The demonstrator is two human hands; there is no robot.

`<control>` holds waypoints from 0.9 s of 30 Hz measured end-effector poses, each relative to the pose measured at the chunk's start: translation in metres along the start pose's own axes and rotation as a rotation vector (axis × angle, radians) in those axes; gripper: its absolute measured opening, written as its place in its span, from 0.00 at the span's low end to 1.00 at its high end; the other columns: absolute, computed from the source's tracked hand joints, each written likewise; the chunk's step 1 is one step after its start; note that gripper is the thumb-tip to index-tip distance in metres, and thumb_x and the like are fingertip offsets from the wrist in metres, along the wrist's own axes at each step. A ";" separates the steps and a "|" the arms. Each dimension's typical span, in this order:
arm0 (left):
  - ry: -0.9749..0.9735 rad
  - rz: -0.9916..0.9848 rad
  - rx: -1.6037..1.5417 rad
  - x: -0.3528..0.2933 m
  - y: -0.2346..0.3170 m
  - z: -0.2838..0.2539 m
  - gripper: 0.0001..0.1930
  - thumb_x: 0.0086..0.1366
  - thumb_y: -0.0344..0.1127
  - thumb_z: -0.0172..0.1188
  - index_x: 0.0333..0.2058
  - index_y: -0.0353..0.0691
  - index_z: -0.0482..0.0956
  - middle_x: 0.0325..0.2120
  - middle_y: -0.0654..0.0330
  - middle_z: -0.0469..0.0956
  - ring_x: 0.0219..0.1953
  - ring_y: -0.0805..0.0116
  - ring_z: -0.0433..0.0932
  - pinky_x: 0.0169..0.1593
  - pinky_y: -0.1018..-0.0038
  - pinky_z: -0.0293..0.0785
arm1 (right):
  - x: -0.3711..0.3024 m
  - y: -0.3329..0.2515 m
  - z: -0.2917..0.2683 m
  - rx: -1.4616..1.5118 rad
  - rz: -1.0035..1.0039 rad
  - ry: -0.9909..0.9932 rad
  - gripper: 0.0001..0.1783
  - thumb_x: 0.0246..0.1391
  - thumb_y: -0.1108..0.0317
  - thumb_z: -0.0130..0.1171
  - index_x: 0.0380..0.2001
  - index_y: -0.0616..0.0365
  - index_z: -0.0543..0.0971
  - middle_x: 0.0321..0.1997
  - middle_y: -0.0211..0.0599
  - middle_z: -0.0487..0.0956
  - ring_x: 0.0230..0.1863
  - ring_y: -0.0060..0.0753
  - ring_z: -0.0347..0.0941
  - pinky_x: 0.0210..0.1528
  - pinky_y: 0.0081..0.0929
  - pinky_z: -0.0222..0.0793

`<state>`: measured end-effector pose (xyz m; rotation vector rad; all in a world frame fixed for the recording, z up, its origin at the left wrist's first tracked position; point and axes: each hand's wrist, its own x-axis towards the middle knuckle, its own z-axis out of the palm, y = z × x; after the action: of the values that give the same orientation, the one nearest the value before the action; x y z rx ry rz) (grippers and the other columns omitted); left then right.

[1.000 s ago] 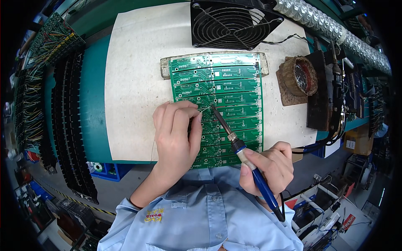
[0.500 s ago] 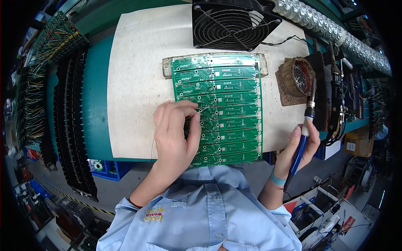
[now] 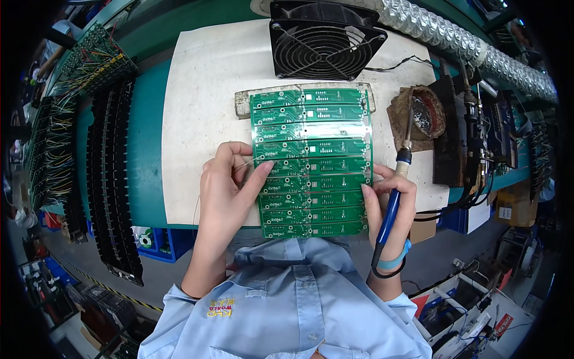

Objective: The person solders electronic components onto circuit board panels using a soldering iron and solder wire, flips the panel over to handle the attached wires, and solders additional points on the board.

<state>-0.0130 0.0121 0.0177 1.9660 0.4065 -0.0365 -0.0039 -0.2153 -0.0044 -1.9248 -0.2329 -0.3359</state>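
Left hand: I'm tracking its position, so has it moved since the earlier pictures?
Yes: the left hand has moved left, nearer the left edge of the white paper.

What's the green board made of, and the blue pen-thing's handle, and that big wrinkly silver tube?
Green board: probably stiff plastic-like sheet, glossy, as one strip flashes white glare.
Blue handle: likely plastic, being smooth and evenly coloured.
Silver tube: seems metal foil, or foil-covered plastic; it's crinkled and shiny.

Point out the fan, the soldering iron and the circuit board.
Fan [image 3: 323, 57], head view: middle of its grille.
Soldering iron [image 3: 389, 217], head view: its blue handle.
Circuit board [image 3: 313, 166], head view: middle of its green face.
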 end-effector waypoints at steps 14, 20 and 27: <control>-0.153 0.772 -0.565 -0.049 0.032 -0.009 0.15 0.51 0.21 0.56 0.39 0.38 0.75 0.36 0.55 0.77 0.35 0.67 0.72 0.40 0.74 0.67 | -0.003 -0.036 -0.039 0.509 -0.167 0.083 0.23 0.44 0.82 0.58 0.41 0.54 0.61 0.39 0.46 0.72 0.42 0.40 0.71 0.49 0.35 0.67; -0.297 1.015 -0.082 -0.052 0.005 -0.009 0.13 0.49 0.26 0.58 0.37 0.39 0.76 0.41 0.56 0.76 0.38 0.63 0.73 0.43 0.71 0.66 | -0.009 0.008 -0.028 0.705 -0.205 -0.043 0.20 0.48 0.79 0.56 0.42 0.54 0.61 0.41 0.47 0.72 0.45 0.44 0.71 0.55 0.44 0.65; -0.323 1.027 -0.006 -0.056 0.014 0.010 0.13 0.52 0.26 0.56 0.38 0.39 0.76 0.41 0.57 0.76 0.38 0.63 0.73 0.44 0.69 0.65 | -0.019 0.011 -0.027 0.725 -0.156 -0.043 0.20 0.49 0.77 0.57 0.43 0.54 0.60 0.41 0.49 0.72 0.48 0.47 0.71 0.58 0.48 0.63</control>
<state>-0.0600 -0.0166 0.0380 1.9102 -0.8231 0.2979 -0.0211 -0.2448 -0.0111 -1.2013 -0.4646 -0.2644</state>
